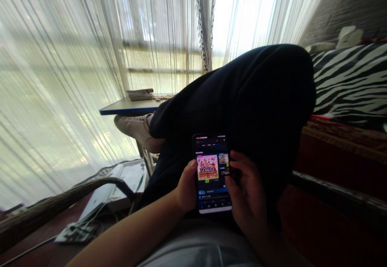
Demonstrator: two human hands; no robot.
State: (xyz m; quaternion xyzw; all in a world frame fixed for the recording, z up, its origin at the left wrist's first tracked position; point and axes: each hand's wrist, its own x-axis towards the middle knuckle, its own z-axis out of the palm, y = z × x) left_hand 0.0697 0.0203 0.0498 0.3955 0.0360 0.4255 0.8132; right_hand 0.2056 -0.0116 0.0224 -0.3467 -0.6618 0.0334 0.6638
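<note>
A smartphone (211,174) is held upright over my lap, its screen lit with a dark page and a bright pink picture in the middle. My left hand (188,186) grips its left edge, thumb resting near the screen's side. Along the right edge, my right hand (246,186) wraps the phone, its thumb over the lower right of the screen and fingertips at the side. The fingers behind the phone are hidden. Beneath the phone lie my dark trousers (242,94), one leg crossed over the other.
A blue-edged table (130,106) with a box (140,94) and small pieces stands beyond my shoe (136,132). Sheer curtains (60,77) hang ahead. A power strip (75,232) with cables lies low left, beside a curved armrest (99,182). Zebra-striped fabric (350,83) is at right.
</note>
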